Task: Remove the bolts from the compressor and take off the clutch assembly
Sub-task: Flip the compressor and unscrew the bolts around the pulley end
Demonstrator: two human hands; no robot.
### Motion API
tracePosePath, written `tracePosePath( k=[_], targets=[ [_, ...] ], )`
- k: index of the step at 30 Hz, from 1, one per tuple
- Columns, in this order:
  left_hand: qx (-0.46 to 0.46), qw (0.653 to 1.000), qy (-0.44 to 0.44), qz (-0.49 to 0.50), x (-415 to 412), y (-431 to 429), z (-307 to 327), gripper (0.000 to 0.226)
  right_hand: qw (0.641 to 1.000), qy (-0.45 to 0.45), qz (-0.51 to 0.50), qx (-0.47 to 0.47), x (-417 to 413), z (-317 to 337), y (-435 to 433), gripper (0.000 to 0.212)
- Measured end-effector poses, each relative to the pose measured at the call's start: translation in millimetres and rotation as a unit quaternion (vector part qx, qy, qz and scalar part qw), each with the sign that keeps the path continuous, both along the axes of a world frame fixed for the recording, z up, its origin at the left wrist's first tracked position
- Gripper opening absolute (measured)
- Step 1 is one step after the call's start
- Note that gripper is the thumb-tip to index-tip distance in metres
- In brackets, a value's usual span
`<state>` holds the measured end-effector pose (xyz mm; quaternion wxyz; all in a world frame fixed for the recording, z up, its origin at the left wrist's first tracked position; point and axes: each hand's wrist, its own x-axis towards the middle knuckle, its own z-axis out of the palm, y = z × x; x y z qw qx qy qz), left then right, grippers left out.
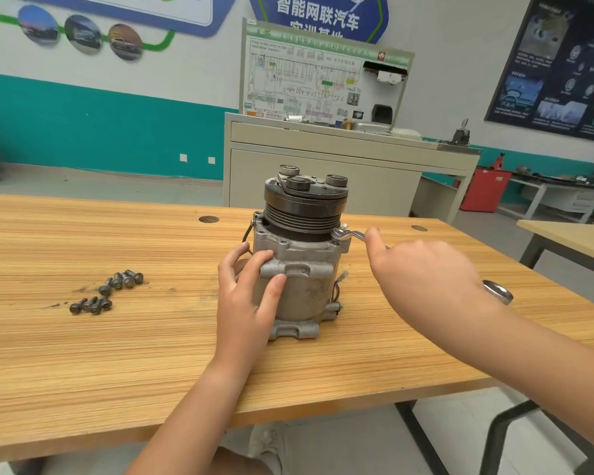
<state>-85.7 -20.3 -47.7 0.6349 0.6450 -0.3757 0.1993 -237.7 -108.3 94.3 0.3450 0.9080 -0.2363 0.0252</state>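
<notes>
Left hand [251, 296] braces the compressor [299, 269], fingers spread open, while the right hand [422, 265] grips the wrench [352, 235] on a flange bolt (several bolts [107, 293] already out on the worktop [117, 354]); next, turn it loose.

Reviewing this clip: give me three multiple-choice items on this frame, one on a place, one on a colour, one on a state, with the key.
1. Where do the loose bolts lie?
A. left of the compressor
B. on the clutch assembly
C. on the floor

2. What colour is the table top?
A. white
B. light wood
C. black

3. What is the left hand doing?
A. resting flat on the table
B. holding a bolt
C. bracing the compressor body

Key: A, bolts sit on the table at left; B, striped wood grain; C, its fingers press the housing while the right hand holds the wrench.
</notes>
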Motion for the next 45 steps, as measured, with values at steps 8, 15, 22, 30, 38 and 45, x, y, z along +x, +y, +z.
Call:
tracePosePath(
  k=[8,15,22,30,38,45],
  targets=[
    [-0.004,1.000,-0.002,-0.003,-1,1,1,0.025,0.999,0.015,0.018,-0.034,2,8,-2,0.066],
    [-0.002,1.000,0.002,-0.005,-2,1,2,0.027,0.997,0.029,0.045,-0.049,5,7,-6,0.070],
    [0.004,1.000,0.002,-0.003,-1,1,1,0.025,0.990,-0.039,0.125,-0.045,3,8,-42,0.052],
    [0.002,1.000,-0.005,0.002,0,0,0,0.026,0.962,-0.139,0.235,-0.025,38,-6,-103,0.039],
    [0.005,1.000,0.006,-0.009,-2,2,1,0.028,0.875,-0.315,0.366,0.026,81,-33,-102,0.028],
    [0.003,1.000,-0.002,-0.003,-2,1,0,0.026,0.839,-0.432,0.252,0.216,20,-26,-89,0.039]
  ],
)
